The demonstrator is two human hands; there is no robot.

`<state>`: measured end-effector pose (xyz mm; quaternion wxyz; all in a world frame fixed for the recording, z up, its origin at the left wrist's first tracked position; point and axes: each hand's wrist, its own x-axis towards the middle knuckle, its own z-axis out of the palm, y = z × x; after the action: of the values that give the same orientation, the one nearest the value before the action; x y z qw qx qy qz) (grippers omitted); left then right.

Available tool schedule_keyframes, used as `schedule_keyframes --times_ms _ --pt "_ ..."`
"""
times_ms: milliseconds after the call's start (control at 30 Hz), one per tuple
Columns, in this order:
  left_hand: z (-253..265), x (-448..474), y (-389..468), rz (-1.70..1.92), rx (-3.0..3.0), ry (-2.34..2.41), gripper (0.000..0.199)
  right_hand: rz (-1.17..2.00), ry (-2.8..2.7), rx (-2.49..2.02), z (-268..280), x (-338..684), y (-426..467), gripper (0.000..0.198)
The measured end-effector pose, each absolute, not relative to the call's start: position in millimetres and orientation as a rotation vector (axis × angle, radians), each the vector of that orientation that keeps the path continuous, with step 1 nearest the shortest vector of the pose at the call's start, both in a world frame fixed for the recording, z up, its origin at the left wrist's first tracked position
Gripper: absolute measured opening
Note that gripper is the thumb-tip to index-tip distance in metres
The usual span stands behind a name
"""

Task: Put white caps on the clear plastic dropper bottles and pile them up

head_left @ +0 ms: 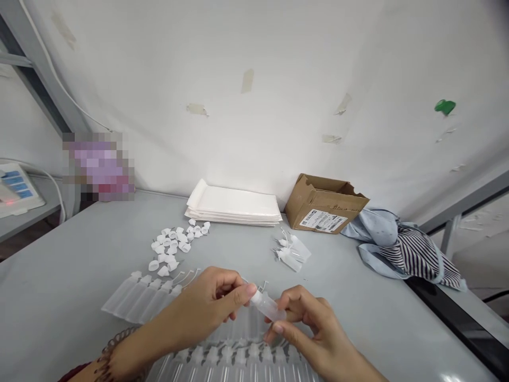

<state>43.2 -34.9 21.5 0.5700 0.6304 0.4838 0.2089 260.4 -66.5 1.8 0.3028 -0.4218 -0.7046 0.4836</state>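
Above the rows of bottles, a small translucent plastic bottle (269, 307) is held tilted between my two hands. My left hand (222, 301) pinches its white neck end, with the thumb lying over that part. From the right, my right hand (308, 321) grips the lower body of the same bottle with thumb and fingers. Rows of similar squeeze bottles (139, 297) lie on the table below and beside my hands, partly hidden by my forearms. Loose white needle-tip caps (170, 245) are scattered beyond my left hand.
Finished-looking bottles with thin tips (293, 254) lie beyond my right hand. Flat white padded envelopes (234, 204) are stacked by the wall, beside an open cardboard box (326, 204). Blue and striped cloth (409, 246) lies at the right; a white device (18, 188) is far left.
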Motion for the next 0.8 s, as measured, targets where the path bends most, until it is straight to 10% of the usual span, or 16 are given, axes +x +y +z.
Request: schedule_keyframes --times_ms 533,800 --pt "16.9 41.9 -36.0 0.409 1.43 0.987 0.037 0.582 -2.251 -0.885 -3.9 266.4 -67.6 0.03" --pt "23.7 43.9 -40.3 0.456 1.68 1.06 0.033 0.708 -2.215 -0.858 2.1 267.0 -62.9 0.03"
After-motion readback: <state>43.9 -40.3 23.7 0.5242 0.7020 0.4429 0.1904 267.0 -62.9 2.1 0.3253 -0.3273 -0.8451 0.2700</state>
